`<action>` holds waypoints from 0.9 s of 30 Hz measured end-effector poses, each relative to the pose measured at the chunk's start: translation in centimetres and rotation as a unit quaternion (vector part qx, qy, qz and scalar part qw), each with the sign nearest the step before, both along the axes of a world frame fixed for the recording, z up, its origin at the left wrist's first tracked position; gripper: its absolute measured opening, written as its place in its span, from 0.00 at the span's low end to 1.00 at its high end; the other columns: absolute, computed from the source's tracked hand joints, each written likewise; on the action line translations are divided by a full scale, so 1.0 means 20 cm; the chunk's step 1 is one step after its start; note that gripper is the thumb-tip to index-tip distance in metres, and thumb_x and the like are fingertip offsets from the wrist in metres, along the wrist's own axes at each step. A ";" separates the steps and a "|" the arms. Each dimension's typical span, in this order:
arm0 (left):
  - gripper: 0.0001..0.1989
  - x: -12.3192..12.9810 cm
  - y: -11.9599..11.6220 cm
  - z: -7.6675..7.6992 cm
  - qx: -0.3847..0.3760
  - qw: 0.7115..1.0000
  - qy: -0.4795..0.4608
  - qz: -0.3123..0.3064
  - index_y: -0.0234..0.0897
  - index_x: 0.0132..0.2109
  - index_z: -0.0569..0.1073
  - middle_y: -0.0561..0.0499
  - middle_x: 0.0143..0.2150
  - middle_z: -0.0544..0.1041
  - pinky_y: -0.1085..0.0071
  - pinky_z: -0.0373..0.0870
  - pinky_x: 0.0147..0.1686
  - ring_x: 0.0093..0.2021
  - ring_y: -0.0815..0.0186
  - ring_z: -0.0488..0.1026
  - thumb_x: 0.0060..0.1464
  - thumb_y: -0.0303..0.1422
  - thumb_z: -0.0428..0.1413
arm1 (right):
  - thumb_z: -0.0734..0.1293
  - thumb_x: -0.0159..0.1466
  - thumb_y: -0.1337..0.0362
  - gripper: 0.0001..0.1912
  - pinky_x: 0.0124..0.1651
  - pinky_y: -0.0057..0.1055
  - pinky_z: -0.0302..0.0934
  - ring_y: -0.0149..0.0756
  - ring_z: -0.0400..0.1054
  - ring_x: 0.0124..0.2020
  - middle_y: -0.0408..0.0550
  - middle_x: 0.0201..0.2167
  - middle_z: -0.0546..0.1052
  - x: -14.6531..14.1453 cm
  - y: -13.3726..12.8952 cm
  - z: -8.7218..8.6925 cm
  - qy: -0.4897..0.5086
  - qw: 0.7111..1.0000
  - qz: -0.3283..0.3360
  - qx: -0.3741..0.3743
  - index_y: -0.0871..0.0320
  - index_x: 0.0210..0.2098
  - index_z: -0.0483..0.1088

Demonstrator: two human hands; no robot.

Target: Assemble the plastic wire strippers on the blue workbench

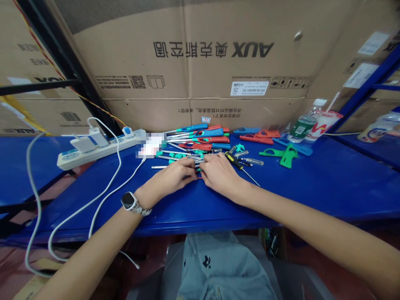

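My left hand [178,174] and my right hand [221,174] meet low over the blue table [200,206], fingers bent and closed. A bit of red and teal shows between the fingertips, mostly hidden by them, so its kind does not show. Just behind lie loose metal tubes [160,167] with teal ends. Beside my right hand rests a screwdriver [233,160] with a yellow and black handle. Clear plastic pieces [253,161] are a little farther right. Long-necked lighters [212,133] in blue, red and green are piled behind the tubes.
A white power strip [90,152] with plugs and cables runs along the left. Green lighter shells [286,156] and red lighter shells [260,136] lie on the right, near a bottle [302,127] and a paper cup [323,123]. Large cartons [200,62] stand behind.
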State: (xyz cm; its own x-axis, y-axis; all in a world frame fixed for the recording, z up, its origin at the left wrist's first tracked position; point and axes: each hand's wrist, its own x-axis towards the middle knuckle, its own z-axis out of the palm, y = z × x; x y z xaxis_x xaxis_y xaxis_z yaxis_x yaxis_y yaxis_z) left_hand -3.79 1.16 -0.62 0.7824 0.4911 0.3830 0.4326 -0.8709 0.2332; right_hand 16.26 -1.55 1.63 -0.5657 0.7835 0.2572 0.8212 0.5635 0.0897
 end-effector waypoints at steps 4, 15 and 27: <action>0.10 0.00 -0.01 0.01 -0.006 1.000 0.006 0.010 0.37 0.39 0.80 0.47 0.39 0.73 0.64 0.72 0.42 0.41 0.62 0.73 0.66 0.30 0.55 | 0.65 0.69 0.67 0.09 0.44 0.39 0.50 0.43 0.68 0.42 0.54 0.40 0.78 0.03 0.04 0.01 -0.013 0.999 0.040 -0.011 0.60 0.39 0.78; 0.08 0.00 -0.04 0.05 0.001 0.999 0.015 0.039 0.37 0.39 0.80 0.47 0.40 0.73 0.64 0.73 0.41 0.39 0.62 0.74 0.62 0.30 0.55 | 0.59 0.74 0.53 0.24 0.54 0.46 0.59 0.50 0.62 0.53 0.60 0.51 0.71 0.21 -0.05 -0.09 0.050 0.993 0.110 -0.018 0.59 0.62 0.70; 0.19 0.09 -0.08 0.08 0.095 0.992 0.017 0.079 0.34 0.54 0.75 0.41 0.49 0.73 0.55 0.73 0.51 0.50 0.54 0.72 0.66 0.44 0.55 | 0.59 0.73 0.62 0.18 0.54 0.49 0.59 0.49 0.64 0.51 0.56 0.49 0.73 0.42 0.00 0.00 0.112 0.992 0.051 -0.013 0.58 0.55 0.74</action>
State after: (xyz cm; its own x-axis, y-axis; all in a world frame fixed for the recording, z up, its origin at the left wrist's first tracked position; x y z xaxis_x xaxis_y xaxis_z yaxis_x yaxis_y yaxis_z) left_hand -1.96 -0.39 0.90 0.7149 0.5302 0.4559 0.5725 -0.8181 0.0538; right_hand 24.59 -1.47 1.53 -0.5739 0.7325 0.3662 0.7570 0.6451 -0.1040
